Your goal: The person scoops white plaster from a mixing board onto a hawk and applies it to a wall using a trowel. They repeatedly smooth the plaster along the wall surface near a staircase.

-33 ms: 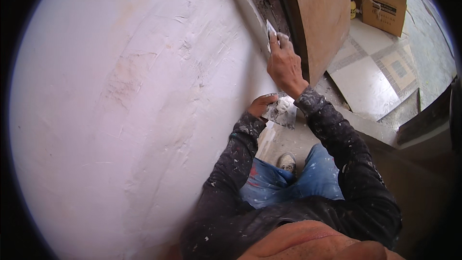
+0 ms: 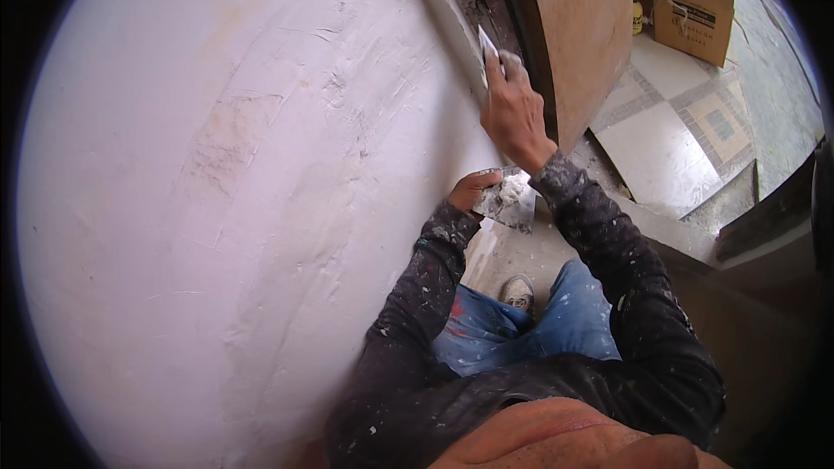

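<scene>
My right hand (image 2: 515,117) is closed around a putty knife (image 2: 486,43), only part of whose blade shows. The blade is at the corner edge (image 2: 443,0) of the white plastered wall (image 2: 287,165), beside a dark, rough frame (image 2: 486,0). Lower and nearer, my left hand (image 2: 472,191) grips a flat metal plate (image 2: 519,220) by its left side, thumb on top. A lump of white putty (image 2: 514,188) rests on that plate. Both sleeves are spattered with white.
A brown wooden panel (image 2: 578,26) stands right of the frame. Farther right are a cardboard box (image 2: 692,22), a small yellow container (image 2: 637,19) and loose floor tiles (image 2: 662,156). A shoe (image 2: 519,292) shows on the floor below the plate.
My right hand and the putty knife have shifted slightly up along the wall's edge. The left hand and its plate look unmoved.
</scene>
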A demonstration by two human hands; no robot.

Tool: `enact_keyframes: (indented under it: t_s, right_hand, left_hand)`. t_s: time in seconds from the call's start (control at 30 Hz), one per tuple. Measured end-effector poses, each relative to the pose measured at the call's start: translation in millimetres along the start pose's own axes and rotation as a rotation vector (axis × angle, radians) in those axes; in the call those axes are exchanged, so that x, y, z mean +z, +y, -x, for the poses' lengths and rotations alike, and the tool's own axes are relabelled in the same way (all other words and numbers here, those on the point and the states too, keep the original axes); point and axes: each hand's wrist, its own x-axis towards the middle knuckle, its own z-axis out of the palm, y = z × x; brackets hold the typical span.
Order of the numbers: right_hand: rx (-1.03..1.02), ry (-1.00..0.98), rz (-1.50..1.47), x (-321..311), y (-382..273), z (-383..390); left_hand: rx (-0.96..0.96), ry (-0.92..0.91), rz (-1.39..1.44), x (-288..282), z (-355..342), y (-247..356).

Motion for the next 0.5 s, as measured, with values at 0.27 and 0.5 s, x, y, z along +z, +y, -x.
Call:
enact_keyframes:
  t_s: [0.27, 0.5]
  right_hand:
    - [-0.095, 0.216, 0.016, -10.1, -46.5, -111.0]
    - [-0.034, 0.085, 0.025, 8.6, -35.0, -84.4]
  left_hand:
    - [-0.043, 0.068, 0.058, 14.3, 0.9, 11.6]
    - [-0.065, 0.028, 0.046, 3.5, -4.6, 10.3]
